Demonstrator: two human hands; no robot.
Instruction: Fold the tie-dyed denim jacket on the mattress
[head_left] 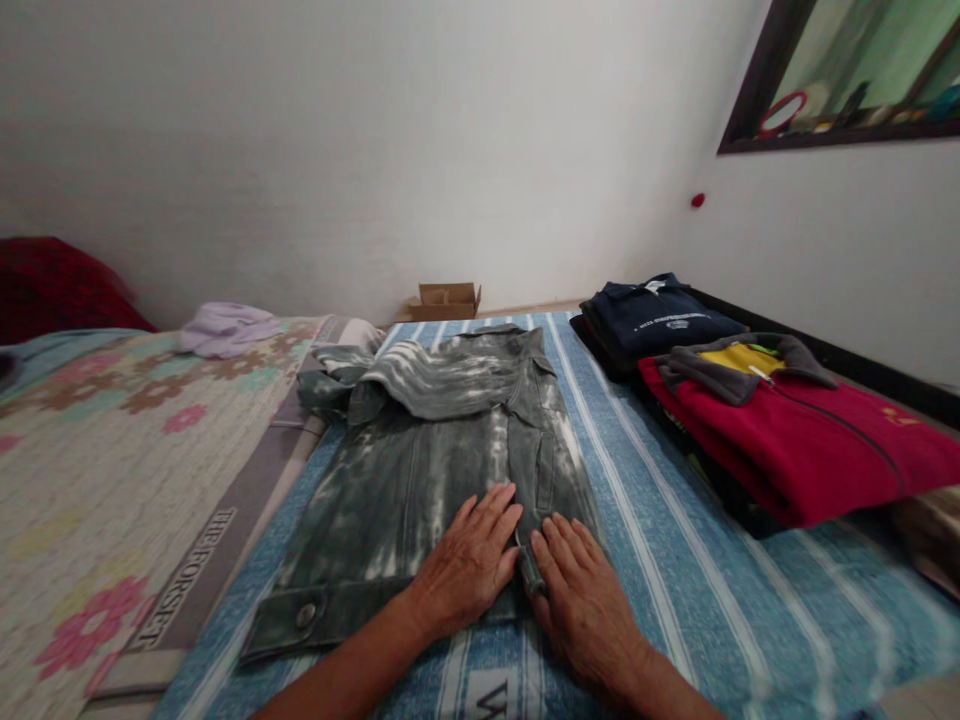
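Observation:
A grey-green denim jacket (450, 470) with pale tie-dye patches lies on the bed, one sleeve (427, 385) folded across its upper part. A metal button (306, 615) shows on the waistband at the lower left. My left hand (469, 560) rests flat on the lower middle of the jacket, fingers stretched out and close together. Just to its right, my right hand (581, 590) lies with extended fingers on the folded-over right side. Its thumb is by the fold's edge, and the cloth beneath both palms is hidden.
Folded clothes lie at the right: a red zip jacket (810, 440) with a grey collar and a dark navy garment (667, 320). A cardboard box (448, 300) stands by the wall. On the left are a floral quilt (187, 480) and a lilac cloth (229, 330).

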